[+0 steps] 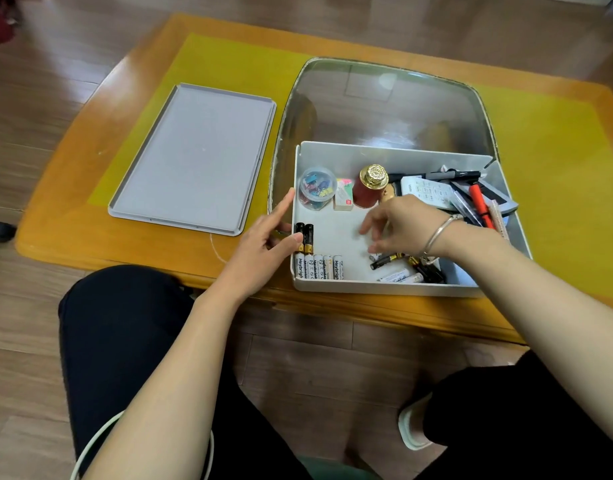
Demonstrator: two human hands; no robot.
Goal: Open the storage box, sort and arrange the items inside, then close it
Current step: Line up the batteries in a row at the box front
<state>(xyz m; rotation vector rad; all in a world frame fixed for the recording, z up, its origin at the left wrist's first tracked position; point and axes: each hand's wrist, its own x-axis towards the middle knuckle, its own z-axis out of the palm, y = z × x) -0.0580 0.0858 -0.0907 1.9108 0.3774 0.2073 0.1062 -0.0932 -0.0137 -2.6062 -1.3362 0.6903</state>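
Storage box (384,289) open at near table edge. L hand (263,244) at its left wall, thumb on black batteries (305,237), fingers loose. R hand (398,223) over bare floor, fingers spread, prob. holding nothing. Lid (194,157) far left.

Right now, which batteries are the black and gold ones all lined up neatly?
The two black-and-gold batteries by the left hand, lying side by side above the row of white batteries. The other dark ones lie jumbled under the right hand.

Matt grey plastic lid (194,157) — glossy wooden table (90,251).
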